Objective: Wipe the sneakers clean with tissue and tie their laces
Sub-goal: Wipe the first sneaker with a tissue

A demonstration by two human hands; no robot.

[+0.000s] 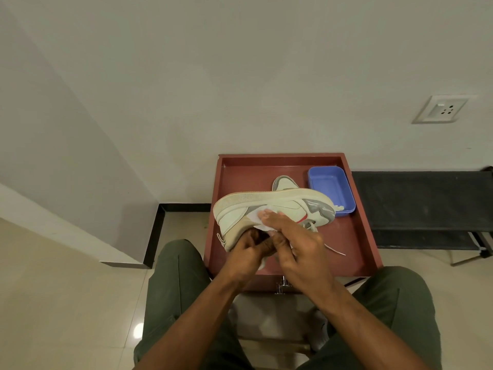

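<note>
Held sneaker (269, 209): turned on its side above the red tray (357, 236), sole facing away from the person, heel to the left. Left hand (246, 251) grips the heel/collar from below, fingers curled round the edge. Right hand (296, 241): fingers straight and close together, pressing a white tissue (260, 218) flat against the sneaker's side panel; tissue lies under the fingertips. Loose lace (334, 249) hangs onto the tray. Second sneaker (285, 182) rests on the tray behind, just beside a blue tub (330, 190).

Dim, even light; wide-angle edge distortion.
</note>
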